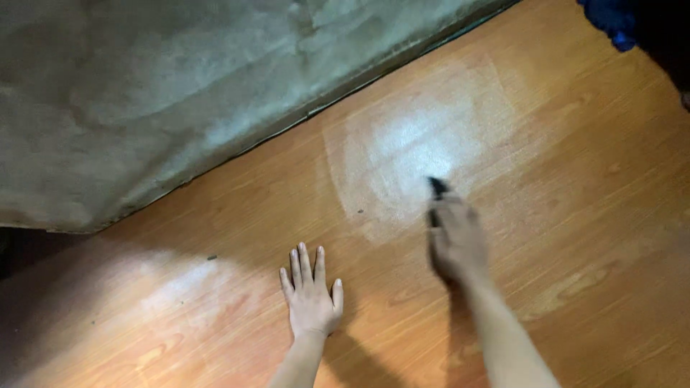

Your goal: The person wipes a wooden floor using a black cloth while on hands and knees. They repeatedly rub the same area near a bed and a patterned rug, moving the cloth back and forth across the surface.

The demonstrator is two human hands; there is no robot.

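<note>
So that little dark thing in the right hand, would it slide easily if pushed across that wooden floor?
Probably yes. The wooden floor looks smooth and shiny where the light hits, so little should catch. The dark thing pokes just past the right hand, so it seems small and likely light. It is blurred, so stiffness is unclear.

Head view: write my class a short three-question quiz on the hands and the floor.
1. True or false: the left hand lies flat on the wooden floor.
2. Which hand grips the small dark object?
3. The pale patch lies: A) ahead of the right hand, B) under the left hand.

Key: 1 true; 2 the right hand, blurred; 3 A.
</note>
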